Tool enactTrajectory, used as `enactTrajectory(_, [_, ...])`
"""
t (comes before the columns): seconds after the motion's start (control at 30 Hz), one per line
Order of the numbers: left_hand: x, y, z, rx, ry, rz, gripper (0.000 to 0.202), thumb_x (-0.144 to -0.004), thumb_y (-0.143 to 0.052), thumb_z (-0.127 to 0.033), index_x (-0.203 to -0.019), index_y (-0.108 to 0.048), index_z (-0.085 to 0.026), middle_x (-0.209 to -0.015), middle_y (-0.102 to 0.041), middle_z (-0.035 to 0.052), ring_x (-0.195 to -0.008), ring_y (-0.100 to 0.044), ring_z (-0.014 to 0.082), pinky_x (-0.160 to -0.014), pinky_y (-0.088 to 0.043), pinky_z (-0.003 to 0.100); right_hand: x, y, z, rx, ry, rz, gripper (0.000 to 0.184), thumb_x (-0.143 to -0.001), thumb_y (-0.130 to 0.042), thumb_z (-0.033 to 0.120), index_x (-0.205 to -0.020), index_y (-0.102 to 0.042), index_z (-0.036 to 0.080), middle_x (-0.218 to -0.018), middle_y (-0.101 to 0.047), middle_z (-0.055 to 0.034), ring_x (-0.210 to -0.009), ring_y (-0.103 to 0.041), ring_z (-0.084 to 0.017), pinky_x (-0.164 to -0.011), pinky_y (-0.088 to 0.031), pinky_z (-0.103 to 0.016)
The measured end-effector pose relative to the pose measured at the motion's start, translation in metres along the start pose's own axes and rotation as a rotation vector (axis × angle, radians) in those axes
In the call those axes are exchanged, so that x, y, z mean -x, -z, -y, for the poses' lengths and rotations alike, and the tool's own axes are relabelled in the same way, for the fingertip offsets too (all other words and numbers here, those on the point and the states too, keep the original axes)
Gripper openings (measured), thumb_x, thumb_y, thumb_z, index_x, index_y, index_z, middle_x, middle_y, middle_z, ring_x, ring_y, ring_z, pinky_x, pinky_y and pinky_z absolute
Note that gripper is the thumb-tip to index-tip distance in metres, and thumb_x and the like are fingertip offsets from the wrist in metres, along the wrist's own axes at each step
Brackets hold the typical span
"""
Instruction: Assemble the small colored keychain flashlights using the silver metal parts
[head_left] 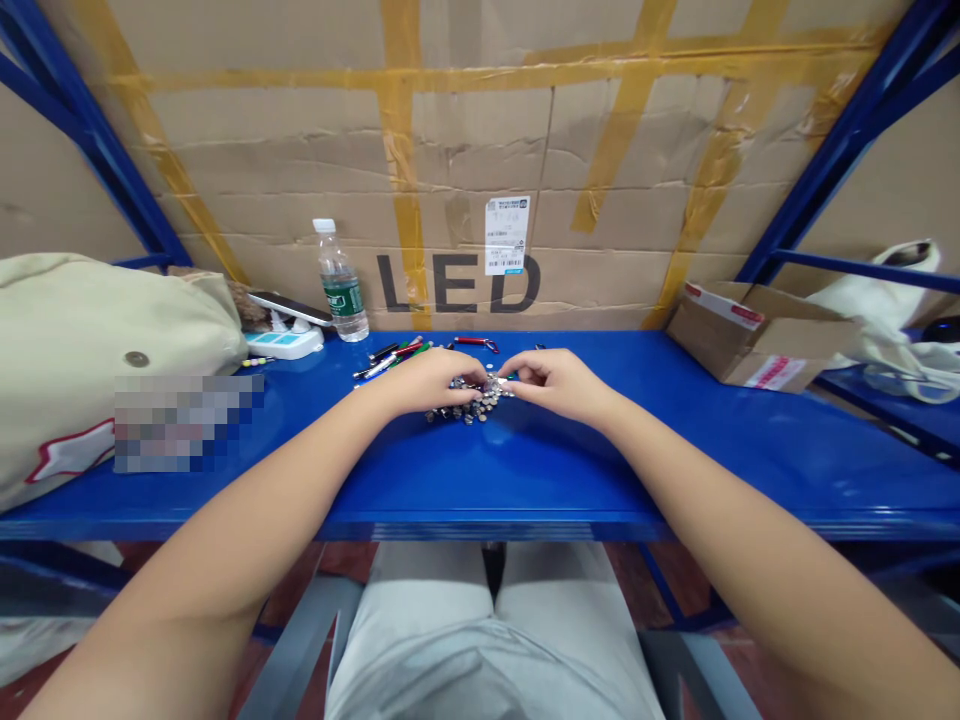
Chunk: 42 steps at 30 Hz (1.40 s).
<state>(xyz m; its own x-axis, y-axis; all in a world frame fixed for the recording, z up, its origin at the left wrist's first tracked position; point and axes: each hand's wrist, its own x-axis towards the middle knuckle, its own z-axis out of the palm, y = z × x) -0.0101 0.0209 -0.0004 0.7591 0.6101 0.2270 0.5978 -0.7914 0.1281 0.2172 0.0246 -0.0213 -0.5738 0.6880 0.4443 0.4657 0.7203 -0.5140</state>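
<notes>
A pile of small shiny metal pieces (474, 408) lies on the blue tabletop between my hands; they are too small to name by kind. My left hand (435, 380) curves over the pile from the left, its thumb and fingers closed at the pieces. What sits in that grip is too small to make out. From the right, my right hand (559, 386) pinches a small silver metal piece (505, 385) between thumb and forefinger. The fingertips of both hands are close together above the pile. Behind my left hand lie several coloured pens or pen-like sticks (390, 362), partly covered by it.
A red stick with a clip (474, 342) lies behind the pile. A water bottle (342, 285) stands at the back left, beside a white power strip (283, 343) and a phone (291, 306). A beige bag (97, 340) is at left, an open cardboard box (757, 335) at right.
</notes>
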Motion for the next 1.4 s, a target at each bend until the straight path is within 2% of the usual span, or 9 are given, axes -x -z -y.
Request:
enactTrajectory(0.2, [0.000,0.000,0.000,0.016,0.005,-0.009,0.021,-0.083,-0.053,-0.028,-0.099,-0.065,-0.020,-0.094,-0.067,0.0031,-0.084,-0.061,0.0160,-0.073,-0.044,0.025,0.001,-0.002,0.003,-0.012,0.023,-0.079,0.027,-0.081,-0.055,0.040,-0.091,-0.066,0.017,-0.055,-0.040,0.0045,-0.051,-0.035,-0.009,-0.051,-0.029,-0.022])
enactTrajectory(0.3, [0.000,0.001,0.001,0.010,0.016,-0.017,0.020,-0.083,-0.053,-0.028,-0.098,-0.065,-0.020,-0.093,-0.068,0.0023,-0.083,-0.061,0.0157,-0.073,-0.044,0.024,0.001,-0.001,0.002,-0.037,-0.006,-0.064,0.027,-0.081,-0.055,0.040,-0.092,-0.066,0.017,-0.055,-0.040,0.0047,-0.052,-0.036,-0.009,-0.051,-0.029,-0.022])
enactTrajectory(0.43, [0.000,0.002,0.006,-0.012,0.068,-0.056,0.021,-0.082,-0.054,-0.029,-0.097,-0.064,-0.020,-0.096,-0.068,0.0018,-0.087,-0.061,0.0163,-0.077,-0.044,0.025,-0.001,-0.002,-0.002,0.055,-0.050,0.115,0.022,-0.079,-0.056,0.033,-0.090,-0.067,0.017,-0.056,-0.044,0.0044,-0.052,-0.039,-0.009,-0.052,-0.030,-0.022])
enactTrajectory(0.57, [0.001,0.003,0.011,-0.024,0.092,-0.067,0.021,-0.081,-0.054,-0.029,-0.096,-0.065,-0.020,-0.097,-0.068,0.0015,-0.088,-0.061,0.0167,-0.079,-0.044,0.026,-0.002,-0.006,-0.008,0.195,0.033,0.306,0.016,-0.076,-0.059,0.025,-0.086,-0.070,0.017,-0.064,-0.054,0.0010,-0.057,-0.045,-0.011,-0.057,-0.033,-0.023])
enactTrajectory(0.63, [0.001,0.003,0.011,-0.027,0.086,-0.061,0.021,-0.081,-0.054,-0.029,-0.096,-0.064,-0.020,-0.098,-0.068,0.0011,-0.088,-0.061,0.0165,-0.079,-0.044,0.026,-0.003,-0.008,-0.008,0.217,0.063,0.290,0.017,-0.077,-0.059,0.025,-0.087,-0.070,0.017,-0.072,-0.060,-0.0015,-0.063,-0.049,-0.012,-0.060,-0.035,-0.024])
enactTrajectory(0.8, [0.001,0.003,0.008,-0.036,0.070,-0.059,0.020,-0.082,-0.053,-0.029,-0.095,-0.064,-0.020,-0.096,-0.068,0.0008,-0.088,-0.061,0.0163,-0.077,-0.043,0.025,-0.012,-0.022,-0.001,0.256,0.138,0.139,0.018,-0.083,-0.055,0.026,-0.088,-0.069,0.017,-0.084,-0.063,-0.0058,-0.078,-0.056,-0.016,-0.073,-0.039,-0.026])
enactTrajectory(0.9, [0.001,0.004,0.008,-0.043,0.067,-0.070,0.019,-0.082,-0.053,-0.029,-0.094,-0.065,-0.020,-0.095,-0.068,0.0007,-0.088,-0.061,0.0167,-0.076,-0.043,0.025,-0.020,-0.033,0.003,0.356,0.178,0.172,0.018,-0.083,-0.053,0.022,-0.080,-0.069,0.016,-0.084,-0.063,-0.0073,-0.081,-0.056,-0.017,-0.075,-0.039,-0.026])
enactTrajectory(1.03, [0.001,0.004,0.009,-0.040,0.063,-0.085,0.019,-0.082,-0.054,-0.028,-0.094,-0.065,-0.020,-0.096,-0.068,0.0009,-0.087,-0.061,0.0166,-0.076,-0.043,0.025,-0.023,-0.037,0.003,0.450,0.137,0.174,0.016,-0.081,-0.054,0.020,-0.078,-0.069,0.017,-0.082,-0.063,-0.0071,-0.080,-0.056,-0.017,-0.073,-0.039,-0.026])
enactTrajectory(1.4, [0.000,0.005,0.008,-0.014,0.054,-0.089,0.018,-0.081,-0.055,-0.026,-0.095,-0.065,-0.019,-0.094,-0.069,0.0016,-0.086,-0.061,0.0159,-0.076,-0.043,0.025,-0.034,-0.034,0.001,0.330,-0.003,0.335,0.017,-0.075,-0.055,0.020,-0.080,-0.071,0.020,-0.077,-0.069,-0.0032,-0.068,-0.059,-0.015,-0.061,-0.038,-0.023])
